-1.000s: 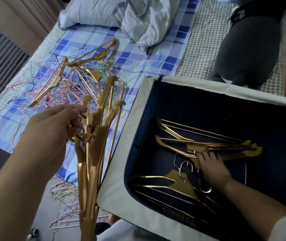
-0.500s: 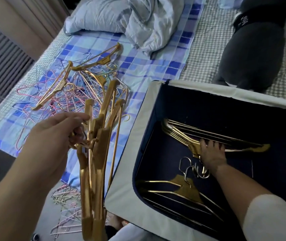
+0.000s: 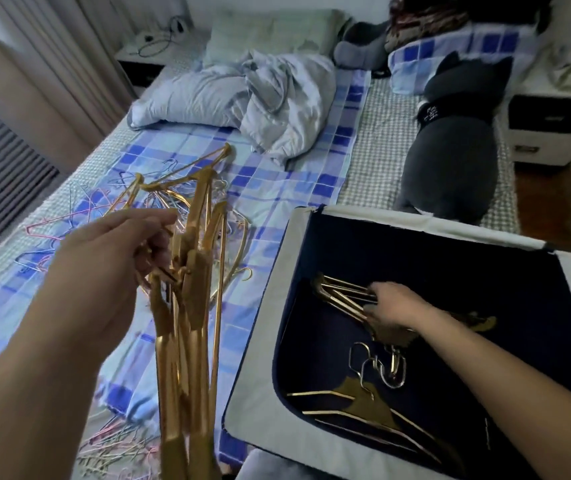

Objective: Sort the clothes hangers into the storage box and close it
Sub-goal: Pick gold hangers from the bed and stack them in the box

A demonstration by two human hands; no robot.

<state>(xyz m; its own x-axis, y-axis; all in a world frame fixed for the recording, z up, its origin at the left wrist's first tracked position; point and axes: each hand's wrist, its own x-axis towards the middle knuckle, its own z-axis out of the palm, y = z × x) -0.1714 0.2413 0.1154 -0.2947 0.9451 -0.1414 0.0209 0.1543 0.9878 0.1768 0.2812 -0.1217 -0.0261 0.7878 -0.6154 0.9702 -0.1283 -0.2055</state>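
We are partway: our left hand (image 3: 111,268) grips a bundle of gold hangers (image 3: 187,323) over the bed (image 3: 277,188), our right hand (image 3: 393,306) grasps hangers inside the open storage box (image 3: 263,386). Loose hangers (image 3: 79,216) remain near the bed's left edge.

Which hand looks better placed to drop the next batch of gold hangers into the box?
Left. The left hand already grips a bunch of gold hangers beside the storage box; the right hand is busy arranging hangers inside.
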